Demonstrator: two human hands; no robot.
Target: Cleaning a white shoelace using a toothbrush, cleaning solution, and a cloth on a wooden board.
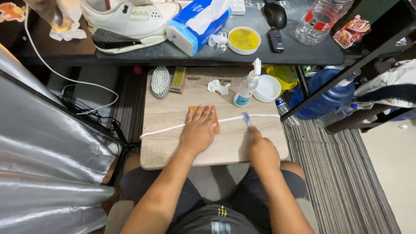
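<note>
Across my lap sits the pale wood-grain board worktop, and both hands work on it, well apart from each other. My left hand lies flat, fingers spread and pressing down on a thin orange rectangular pad; the palm covers most of it, so only the top edge and right side show. The long white flat shoelace runs left to right over the board and passes under that hand, so the press appears to pin lace and pad in place. My right hand is closed around the handle of a small blue-headed toothbrush, whose head meets the lace just right of the pad. Judgement: one hand anchors so the lace stays taut under the bristles.

Within reach at the board's far edge: a white spray bottle with a blue label standing upright, a round white shallow dish just beside it, a crumpled white tissue, an oval white-bristled scrub brush and a small wooden-backed brush touching it. On the dark shelf beyond rest a white leather sneaker with grey trim, unlaced as far as I can tell, and a round tub of yellow paste.
</note>
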